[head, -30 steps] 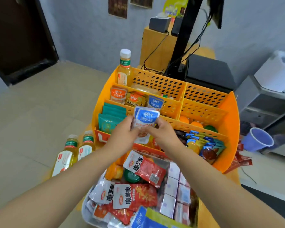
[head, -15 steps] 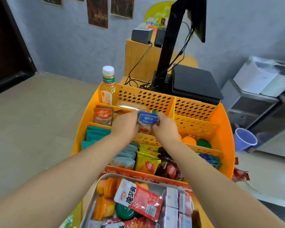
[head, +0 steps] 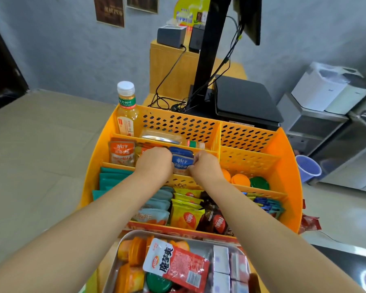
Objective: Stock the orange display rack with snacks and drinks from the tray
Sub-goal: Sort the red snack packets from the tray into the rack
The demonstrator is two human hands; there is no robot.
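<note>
One upright bottle (head: 126, 108) stands at the rack's (head: 283, 166) back left corner, with one more bottle (head: 169, 138) lying flat beside it. In the second row, the left hand (head: 154, 163) and right hand (head: 205, 168) together pinch two blue packets (head: 182, 160), part hidden by the fingers, beside one orange packet (head: 121, 152). The steel tray (head: 114, 269), cut off below, holds jars, boxes and one red packet (head: 178, 265).

Orange perforated rack (head: 282, 157), blue & white packet (head: 182, 162), teal pouches (head: 112, 178), red/white sachet (head: 178, 265) in silver tray (head: 123, 248)
</note>
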